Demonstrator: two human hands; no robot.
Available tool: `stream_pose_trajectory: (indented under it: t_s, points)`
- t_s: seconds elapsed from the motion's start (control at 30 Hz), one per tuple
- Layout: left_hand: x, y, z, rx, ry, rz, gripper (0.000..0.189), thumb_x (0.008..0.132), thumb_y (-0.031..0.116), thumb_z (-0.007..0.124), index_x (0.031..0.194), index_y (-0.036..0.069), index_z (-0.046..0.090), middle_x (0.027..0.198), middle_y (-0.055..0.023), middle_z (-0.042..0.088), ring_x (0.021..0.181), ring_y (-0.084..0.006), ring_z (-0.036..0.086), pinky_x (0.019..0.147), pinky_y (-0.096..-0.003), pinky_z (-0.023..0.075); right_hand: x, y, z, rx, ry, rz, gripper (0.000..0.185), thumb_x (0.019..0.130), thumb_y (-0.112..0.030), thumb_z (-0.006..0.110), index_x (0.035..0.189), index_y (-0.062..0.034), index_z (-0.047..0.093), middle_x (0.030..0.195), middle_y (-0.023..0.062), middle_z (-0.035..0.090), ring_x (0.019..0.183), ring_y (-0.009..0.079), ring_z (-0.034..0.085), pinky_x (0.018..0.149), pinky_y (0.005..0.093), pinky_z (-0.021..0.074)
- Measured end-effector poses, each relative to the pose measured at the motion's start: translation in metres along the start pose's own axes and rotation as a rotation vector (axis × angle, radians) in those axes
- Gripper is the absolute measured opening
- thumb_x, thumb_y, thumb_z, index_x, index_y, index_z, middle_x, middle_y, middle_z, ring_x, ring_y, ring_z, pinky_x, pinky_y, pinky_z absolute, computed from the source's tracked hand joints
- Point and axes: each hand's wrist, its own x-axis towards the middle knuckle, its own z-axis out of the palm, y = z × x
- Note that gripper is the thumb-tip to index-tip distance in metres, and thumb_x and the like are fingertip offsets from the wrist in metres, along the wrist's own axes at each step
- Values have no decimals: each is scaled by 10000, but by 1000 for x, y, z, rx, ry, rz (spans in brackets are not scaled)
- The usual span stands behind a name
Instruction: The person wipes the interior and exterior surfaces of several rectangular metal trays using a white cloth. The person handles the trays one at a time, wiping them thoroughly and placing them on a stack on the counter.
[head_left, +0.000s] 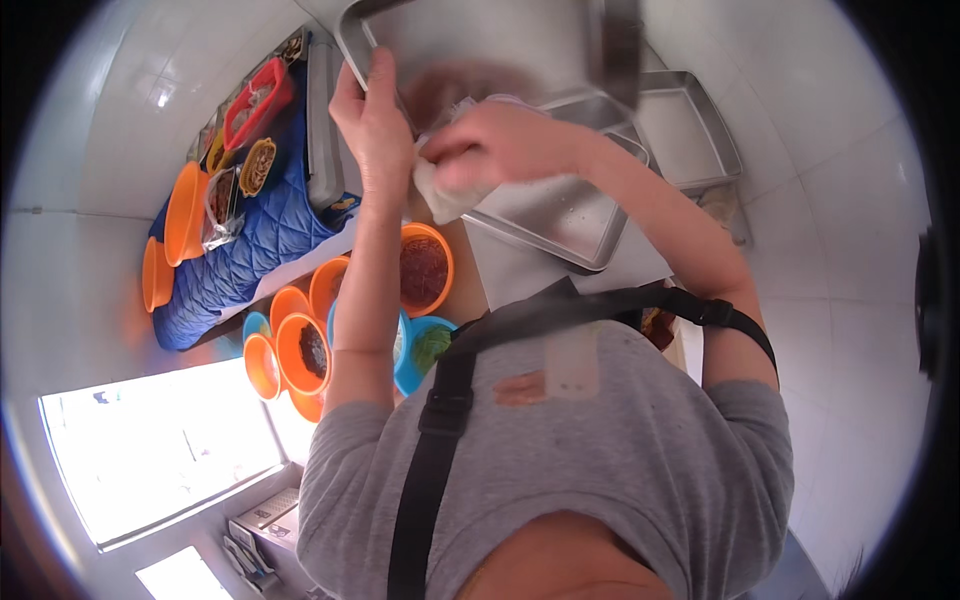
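My left hand (373, 112) grips the left edge of a shiny metal tray (517, 37), tilted up at the top of the view with its inner face towards me. In my right hand (517, 142) is a bunched pale cloth (448, 184), close to the tray's lower edge; both hand and cloth are blurred. Whether the cloth touches the tray I cannot tell. Below the hands lies a second metal tray (559, 217) with a few drops or specks inside, partly covered by my right forearm.
Another metal tray (686, 127) sits at the right by the tiled wall. To the left, several orange bowls (302, 352) and blue bowls (426, 346) hold food. A blue quilted cover (255, 247) bears a red basket (259, 105) and a small yellow basket (259, 166).
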Motion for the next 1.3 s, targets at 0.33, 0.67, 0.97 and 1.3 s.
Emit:
stream_pose_trajectory:
  t_s: [0.33, 0.67, 0.97, 1.3]
  points:
    - [22, -10, -31, 89, 52, 11, 126, 816, 68, 533, 810, -27, 616, 713, 31, 559, 648, -55, 442, 592, -219, 358, -40, 42, -6, -868, 331, -129, 442, 693, -124, 623, 1131, -85, 585, 1138, 43, 619, 960, 201, 590, 813, 297, 492]
    - [39, 6, -35, -174, -122, -145, 624, 917, 247, 577, 1403, -12, 283, 1274, -105, 474, 1075, -167, 500, 863, -291, 440, -25, 60, -41, -1069, 675, -369, 181, 618, -68, 636, 785, -47, 569, 763, 83, 576, 721, 229, 581, 627, 328, 468]
    - [24, -32, -7, -536, 113, -459, 154, 740, 0, 488, 878, 12, 556, 835, -57, 542, 818, -181, 566, 740, -319, 484, 2, 44, 1, -1016, 418, -440, 283, 698, -93, 593, 974, -32, 595, 1018, 45, 624, 974, 193, 566, 830, 325, 434]
    - [56, -28, -38, 18, -10, 12, 60, 723, -10, 505, 689, 10, 550, 684, -4, 508, 630, -108, 467, 549, -255, 361, -19, 37, -66, -1359, 464, -158, 390, 734, -81, 546, 1117, -11, 568, 1202, 68, 555, 1049, 182, 501, 917, 329, 382]
